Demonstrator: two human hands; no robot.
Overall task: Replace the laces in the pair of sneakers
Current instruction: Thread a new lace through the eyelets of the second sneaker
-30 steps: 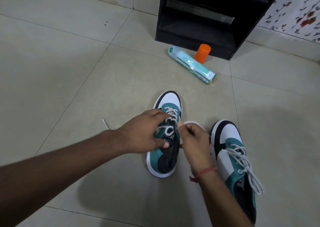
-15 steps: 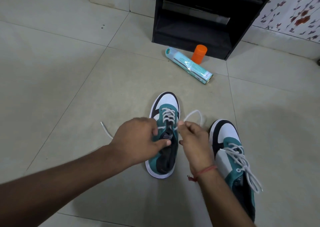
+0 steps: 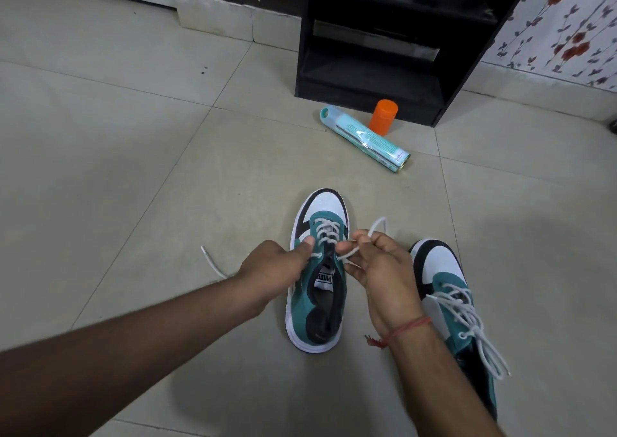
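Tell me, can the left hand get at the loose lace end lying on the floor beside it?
Probably yes: the lace end lies on bare floor beside the left hand, nothing between, though that hand now holds the sneaker.

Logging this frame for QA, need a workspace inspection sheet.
Surface: tiled floor.
Job's things: left sneaker partly laced; right sneaker laced, ends loose.
Clutter: teal tube lying down; orange container upright.
Hands: left hand grips the left sneaker's side; right hand pinches the white lace.
Cables: nothing seen.
Surroundings: black shelf unit; floral wall.
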